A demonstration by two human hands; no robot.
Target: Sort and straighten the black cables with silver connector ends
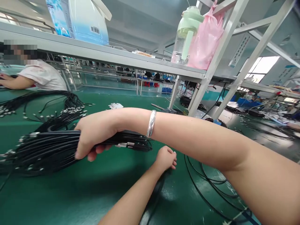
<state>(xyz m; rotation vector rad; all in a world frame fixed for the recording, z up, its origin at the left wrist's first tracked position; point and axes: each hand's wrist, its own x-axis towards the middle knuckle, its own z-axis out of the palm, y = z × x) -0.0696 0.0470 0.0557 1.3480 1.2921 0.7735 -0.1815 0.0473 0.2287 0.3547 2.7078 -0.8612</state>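
My right hand (93, 137) reaches across to the left, palm down, with its fingers wrapped around a thick bundle of black cables (49, 147). Metal connectors show at the bundle's left end, and a silvery connector (126, 145) sticks out right of the hand. A silver bracelet (151, 123) circles that wrist. Below the right forearm, my left hand (166, 157) is curled closed near the green table (93, 193). What its fingers hold, if anything, is hidden. Loose black cables (206, 181) loop on the table to its right.
More black cables (67, 97) with silvery ends lie at the back left. A white glove (115, 106) rests behind my arm. Overhead, a shelf (131, 57) carries a blue-white container (89, 22), a green-lidded bottle (186, 34) and a pink bag (206, 40). A person (44, 75) sits at far left.
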